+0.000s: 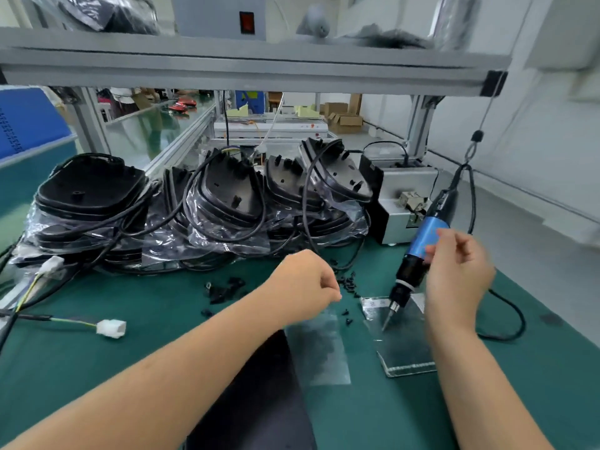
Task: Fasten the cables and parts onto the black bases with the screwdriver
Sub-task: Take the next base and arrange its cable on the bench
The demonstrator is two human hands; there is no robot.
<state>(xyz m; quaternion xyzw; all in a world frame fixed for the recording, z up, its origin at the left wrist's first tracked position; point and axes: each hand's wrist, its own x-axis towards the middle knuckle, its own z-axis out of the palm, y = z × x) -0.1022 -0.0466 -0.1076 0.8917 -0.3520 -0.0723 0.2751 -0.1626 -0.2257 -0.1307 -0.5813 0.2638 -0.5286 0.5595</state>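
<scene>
A black base (256, 404) lies at the near edge of the green mat, partly under my left forearm. My left hand (305, 284) hovers over loose black screws (349, 284), fingers curled down; whatever they pinch is hidden. The blue and black electric screwdriver (422, 241) hangs tilted from a cord, and its tip rests on a clear plastic bag (402, 342). My right hand (457, 274) is right beside the blue grip, its fingers loosely curled, the fingertips touching it but not wrapped round. Small black clips (224, 290) lie left of the screws.
Stacks of black bases with cables in plastic bags (207, 206) fill the back of the bench. A grey screw feeder box (402, 196) stands at the back right. A white connector on wires (112, 328) lies at the left. A second clear bag (318, 349) lies in the middle.
</scene>
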